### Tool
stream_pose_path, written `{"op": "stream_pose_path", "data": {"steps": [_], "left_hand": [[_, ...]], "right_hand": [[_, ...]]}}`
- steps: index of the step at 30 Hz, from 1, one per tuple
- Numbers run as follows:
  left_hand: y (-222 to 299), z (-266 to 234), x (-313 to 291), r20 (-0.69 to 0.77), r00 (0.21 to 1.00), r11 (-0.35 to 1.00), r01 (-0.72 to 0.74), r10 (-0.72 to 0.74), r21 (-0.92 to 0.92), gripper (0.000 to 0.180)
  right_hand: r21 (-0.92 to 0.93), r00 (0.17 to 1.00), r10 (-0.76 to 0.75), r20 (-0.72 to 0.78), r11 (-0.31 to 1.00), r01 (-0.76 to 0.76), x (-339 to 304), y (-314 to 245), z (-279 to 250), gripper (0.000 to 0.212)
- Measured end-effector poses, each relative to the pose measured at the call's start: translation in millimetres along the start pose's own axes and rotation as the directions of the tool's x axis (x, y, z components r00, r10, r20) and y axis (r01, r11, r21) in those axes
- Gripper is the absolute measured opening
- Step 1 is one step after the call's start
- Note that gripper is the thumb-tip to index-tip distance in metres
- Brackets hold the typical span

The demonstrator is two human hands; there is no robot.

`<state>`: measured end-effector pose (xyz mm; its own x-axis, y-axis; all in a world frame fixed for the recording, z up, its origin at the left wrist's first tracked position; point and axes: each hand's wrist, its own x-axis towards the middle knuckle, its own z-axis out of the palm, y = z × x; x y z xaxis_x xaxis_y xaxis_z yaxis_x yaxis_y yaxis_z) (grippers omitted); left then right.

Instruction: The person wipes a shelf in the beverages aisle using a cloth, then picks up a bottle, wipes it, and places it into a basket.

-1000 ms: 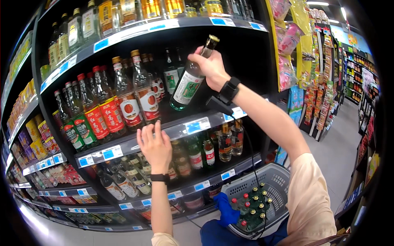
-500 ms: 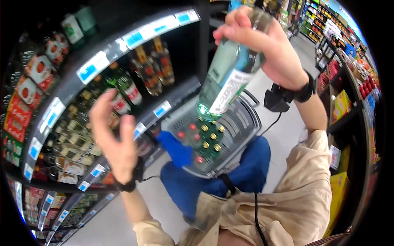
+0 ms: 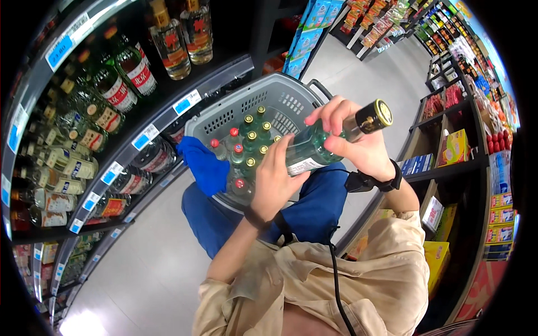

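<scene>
Green glass bottle with a black-and-gold cap is slanting above the right side of a grey perforated plastic basket, cap rightward! Both hands are clamping it: right hand wrapping its shoulder, left hand gripping the lower end, the base apparently hidden by the palm. Inside, glass bottles with gold and red caps are standing, a bunched blue cloth draping the left rim.

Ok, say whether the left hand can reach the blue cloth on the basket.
Probably yes: the blue cloth lies uncovered over the basket's rim, though the left hand must first leave the held bottle.
</scene>
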<state>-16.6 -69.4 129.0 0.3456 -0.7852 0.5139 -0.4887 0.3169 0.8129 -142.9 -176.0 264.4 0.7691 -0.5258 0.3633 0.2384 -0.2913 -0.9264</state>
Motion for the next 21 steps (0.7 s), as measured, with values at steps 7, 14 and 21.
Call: {"op": "stream_pose_path", "data": {"steps": [7,14,21], "left_hand": [[-23,-13,-12,0.014,1.0,1.0,0.005,-0.005,0.03,0.076],[-28,-1,-35,0.124,0.992,0.999,0.029,-0.032,0.025,0.071],[-22,4,-42,0.152,0.983,0.992,0.111,-0.102,-0.055,0.074]], "right_hand": [[-0.471,0.939,0.25,0.234,0.875,-0.116,-2,-33,-45,0.045],[-0.758,0.897,0.402,0.185,0.639,-0.13,-23,-42,-40,0.034],[-0.762,0.893,0.431,0.129,0.619,-0.189,-16,-32,-48,0.028]]}}
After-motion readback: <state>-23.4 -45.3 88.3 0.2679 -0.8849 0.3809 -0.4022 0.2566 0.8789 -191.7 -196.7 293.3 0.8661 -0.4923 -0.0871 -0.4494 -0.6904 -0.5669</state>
